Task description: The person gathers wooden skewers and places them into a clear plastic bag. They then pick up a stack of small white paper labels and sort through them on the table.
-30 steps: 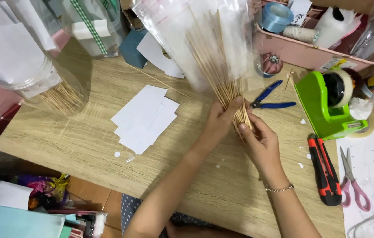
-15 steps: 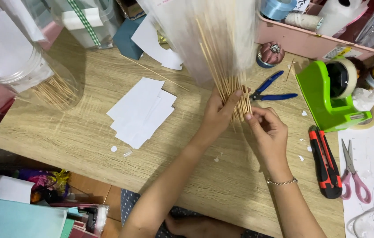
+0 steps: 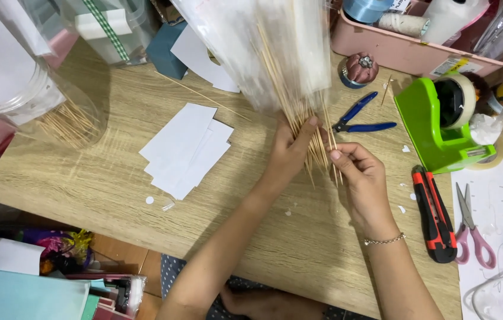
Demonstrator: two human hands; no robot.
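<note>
A clear plastic bag [image 3: 263, 47] full of thin wooden skewers [image 3: 299, 112] stands upright over the wooden table [image 3: 115, 195], near my face. My left hand [image 3: 290, 151] grips the bundle of skewers at the bag's open lower end. My right hand [image 3: 358, 172] is beside it, thumb and fingers pinched on a few skewer ends that stick out below. A stack of white paper cards [image 3: 186, 148] lies flat to the left of my hands.
Blue pliers [image 3: 361, 118], a green tape dispenser [image 3: 441, 124], a red and black utility knife [image 3: 432, 210] and pink scissors [image 3: 473, 228] lie right. A clear jar holding more skewers [image 3: 32, 101] sits left. A pink tray [image 3: 405, 41] stands at the back.
The view has shifted slightly down and left. My right hand has drawn a little downward along the skewer ends; my left hand keeps its grip on the bundle.
</note>
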